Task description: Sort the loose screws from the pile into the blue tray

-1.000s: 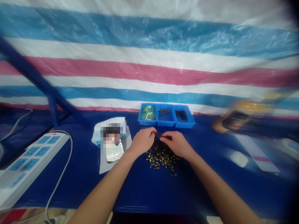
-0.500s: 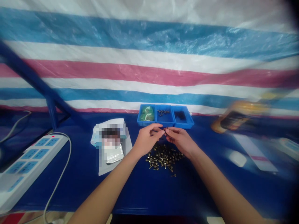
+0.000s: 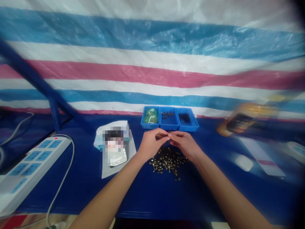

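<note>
My left hand (image 3: 153, 142) and my right hand (image 3: 184, 143) meet fingertip to fingertip above the table. Both are closed in a pinch on something small and dark between them, too small to make out. Just below and nearer to me lies a pile of small brass-coloured screws (image 3: 168, 160) with dark heads. Beyond my fingers stand three joined blue bins: the left bin (image 3: 143, 125) holds a green-and-white packet, the middle bin (image 3: 169, 125) some small metal parts, the right bin (image 3: 192, 126) small black pieces.
A white power strip (image 3: 35, 171) with its cable (image 3: 68, 171) lies at the left. Near it are a white packet (image 3: 124, 124) and a white device (image 3: 119, 159) on paper. At the right are a blurred bottle (image 3: 245, 119) and a white object (image 3: 244, 162). Striped sheeting (image 3: 152, 73) hangs behind.
The fingertips of both hands have drawn closer together, covering more of the small dark thing. The pile and the bins look unchanged; the view has shifted slightly.
</note>
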Tool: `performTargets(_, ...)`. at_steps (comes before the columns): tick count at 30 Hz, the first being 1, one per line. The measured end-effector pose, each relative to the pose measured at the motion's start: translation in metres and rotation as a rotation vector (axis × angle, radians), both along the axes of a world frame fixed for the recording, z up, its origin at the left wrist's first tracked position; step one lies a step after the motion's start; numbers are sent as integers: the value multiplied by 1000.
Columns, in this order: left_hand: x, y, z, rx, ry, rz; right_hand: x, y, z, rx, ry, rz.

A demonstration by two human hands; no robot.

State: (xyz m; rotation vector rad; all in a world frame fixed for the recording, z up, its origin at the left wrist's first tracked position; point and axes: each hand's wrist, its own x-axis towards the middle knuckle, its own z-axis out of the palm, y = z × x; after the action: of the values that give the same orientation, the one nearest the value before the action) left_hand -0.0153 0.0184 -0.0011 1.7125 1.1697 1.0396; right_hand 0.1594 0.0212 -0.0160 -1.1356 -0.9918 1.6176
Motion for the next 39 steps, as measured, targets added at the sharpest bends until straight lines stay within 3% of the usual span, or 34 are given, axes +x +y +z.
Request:
performTargets(7,-2,3,-2,-50,-16,-18,-2,-1,1,-62,60,9)
performTargets(20,0,2,-3,5,-22,-20,-3,-3,3,-68,72,31)
performTargets(39,-3,4,-3,8,-2,18,7,-1,14,206,-209,117)
